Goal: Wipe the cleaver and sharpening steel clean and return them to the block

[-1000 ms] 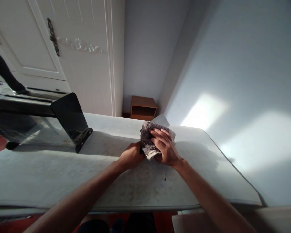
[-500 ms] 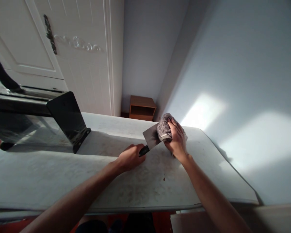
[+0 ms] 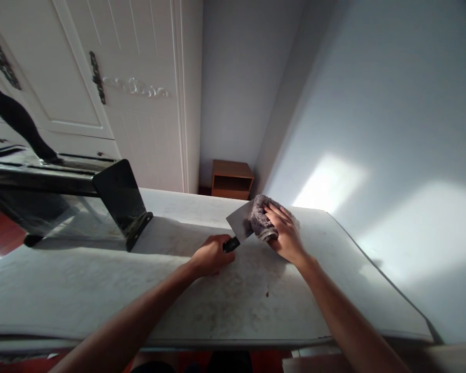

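My left hand (image 3: 213, 255) is wrapped around the black handle of a cleaver (image 3: 239, 221), whose wide steel blade points away and to the right. Over the far right part of that blade lies a fuzzy grey-purple cloth (image 3: 262, 217), which covers the blade's end. My right hand (image 3: 285, 232) grips this cloth from the right and presses it on the blade. Both hands are above the white tabletop (image 3: 202, 305). On the left stands a black knife block (image 3: 118, 202) with clear sides, and a black-handled tool (image 3: 21, 124) sticks up from its top.
Beyond the table is a small brown nightstand (image 3: 233, 168). A white wardrobe (image 3: 147, 134) stands behind the knife block, and a pale wall (image 3: 404, 119) runs along the right. A small reddish-brown speck (image 3: 267, 294) lies on the stained tabletop.
The cloth and my right hand have shifted slightly on the cleaver blade. My view has turned a little left, showing more of the knife block and wardrobe.
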`<state>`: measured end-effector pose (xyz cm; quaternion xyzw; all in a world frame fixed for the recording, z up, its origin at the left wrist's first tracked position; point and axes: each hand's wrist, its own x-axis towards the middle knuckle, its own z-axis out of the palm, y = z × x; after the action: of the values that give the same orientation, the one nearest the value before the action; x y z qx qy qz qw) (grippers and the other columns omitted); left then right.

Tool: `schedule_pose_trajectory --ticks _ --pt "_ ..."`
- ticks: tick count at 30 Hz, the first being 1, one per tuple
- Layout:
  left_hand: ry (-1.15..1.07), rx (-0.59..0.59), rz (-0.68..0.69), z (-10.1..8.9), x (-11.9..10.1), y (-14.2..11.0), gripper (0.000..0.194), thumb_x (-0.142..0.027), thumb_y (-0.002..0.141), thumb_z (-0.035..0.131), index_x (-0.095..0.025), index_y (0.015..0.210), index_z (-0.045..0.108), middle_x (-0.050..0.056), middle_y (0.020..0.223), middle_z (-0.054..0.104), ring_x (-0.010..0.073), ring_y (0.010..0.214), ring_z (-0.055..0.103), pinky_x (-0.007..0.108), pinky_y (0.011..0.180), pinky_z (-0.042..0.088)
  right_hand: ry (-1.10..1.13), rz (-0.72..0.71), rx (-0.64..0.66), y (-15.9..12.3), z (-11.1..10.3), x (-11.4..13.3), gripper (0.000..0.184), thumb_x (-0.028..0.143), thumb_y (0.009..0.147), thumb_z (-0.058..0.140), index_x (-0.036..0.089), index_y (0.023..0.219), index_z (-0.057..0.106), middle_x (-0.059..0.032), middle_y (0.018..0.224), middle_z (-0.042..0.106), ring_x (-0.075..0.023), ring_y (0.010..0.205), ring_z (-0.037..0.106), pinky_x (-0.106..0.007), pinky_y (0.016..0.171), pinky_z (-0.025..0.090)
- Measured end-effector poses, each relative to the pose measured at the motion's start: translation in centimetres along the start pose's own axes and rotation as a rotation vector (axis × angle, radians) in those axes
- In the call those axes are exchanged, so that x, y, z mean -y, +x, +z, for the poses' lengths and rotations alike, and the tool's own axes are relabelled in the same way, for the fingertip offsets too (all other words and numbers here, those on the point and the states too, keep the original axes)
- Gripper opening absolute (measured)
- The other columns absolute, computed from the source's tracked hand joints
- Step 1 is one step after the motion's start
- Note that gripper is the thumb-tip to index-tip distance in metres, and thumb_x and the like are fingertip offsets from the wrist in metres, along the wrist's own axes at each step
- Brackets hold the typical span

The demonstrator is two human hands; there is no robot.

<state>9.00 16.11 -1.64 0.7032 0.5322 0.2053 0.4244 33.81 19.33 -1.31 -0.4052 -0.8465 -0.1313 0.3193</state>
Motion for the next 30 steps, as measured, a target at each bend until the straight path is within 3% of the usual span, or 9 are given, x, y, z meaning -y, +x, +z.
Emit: schedule_pose_trajectory --ticks 3,6,15,20,24,30 --pt "-0.036 0.004 -0.015 -0.1 -0.1 0.1 0.007 -0.022 0.072 0.052 -0.019 0.077 0.049 -0.003 0.049 0.052 0.0148 0.035 0.054 0.019 0.03 0.034 0.083 -0.158 0.143 0.3 0.1 2.0 0.051 0.017 0.072 0.056 0.016 0.123 0.053 -0.0132 0.141 0.051 -0.0288 0.139 0.037 -0.056 0.119 0.016" --pt "-0.055 0.015 0.0 -0.3 -0.2 0.1 0.009 -0.025 0.074 0.052 -0.018 0.08 0.051 -0.002 0.046 0.052 0.0163 0.036 0.054 0.019 0.031 0.035 0.151 -0.237 0.229 0.7 0.1 3.5 0.048 0.015 0.072 0.055 0.015 0.12 0.055 -0.0136 0.141 0.051 -0.027 0.141 0.034 -0.056 0.12 0.011" --pt "-0.015 -0.029 0.009 0.0 0.0 0.2 0.007 -0.023 0.073 0.052 -0.017 0.077 0.053 -0.001 0.046 0.052 0.0154 0.035 0.053 0.019 0.032 0.035 0.304 -0.351 0.231 0.1 -0.9 2.3 0.036 0.015 0.076 0.055 0.021 0.111 0.062 -0.0076 0.122 0.066 -0.0253 0.13 0.05 -0.055 0.118 0.023" --pt "-0.025 -0.092 -0.024 0.1 -0.3 0.1 0.005 -0.022 0.072 0.051 -0.018 0.075 0.05 -0.002 0.047 0.052 0.0159 0.036 0.054 0.02 0.031 0.034 0.401 -0.286 0.229 -0.3 -1.8 2.2 0.031 0.017 0.078 0.058 0.02 0.109 0.063 -0.0067 0.107 0.071 -0.0235 0.115 0.062 -0.048 0.113 0.035" --pt "-0.108 -0.103 -0.017 -0.2 0.0 0.2 0.01 -0.024 0.073 0.052 -0.018 0.08 0.051 -0.003 0.045 0.05 0.0148 0.036 0.052 0.019 0.032 0.035 0.446 -0.185 0.21 -0.7 -2.0 1.9 0.031 0.021 0.079 0.06 0.02 0.11 0.062 -0.0085 0.108 0.07 -0.0252 0.107 0.064 -0.045 0.104 0.044" --pt "-0.205 -0.186 -0.036 -0.5 0.6 0.4 0.015 -0.027 0.075 0.055 -0.018 0.087 0.052 -0.006 0.044 0.046 0.0129 0.034 0.048 0.019 0.033 0.031 0.462 0.123 0.087 -1.6 -1.2 1.2 0.048 0.034 0.076 0.066 0.021 0.121 0.053 -0.0112 0.116 0.064 -0.0295 0.104 0.063 -0.044 0.09 0.053"
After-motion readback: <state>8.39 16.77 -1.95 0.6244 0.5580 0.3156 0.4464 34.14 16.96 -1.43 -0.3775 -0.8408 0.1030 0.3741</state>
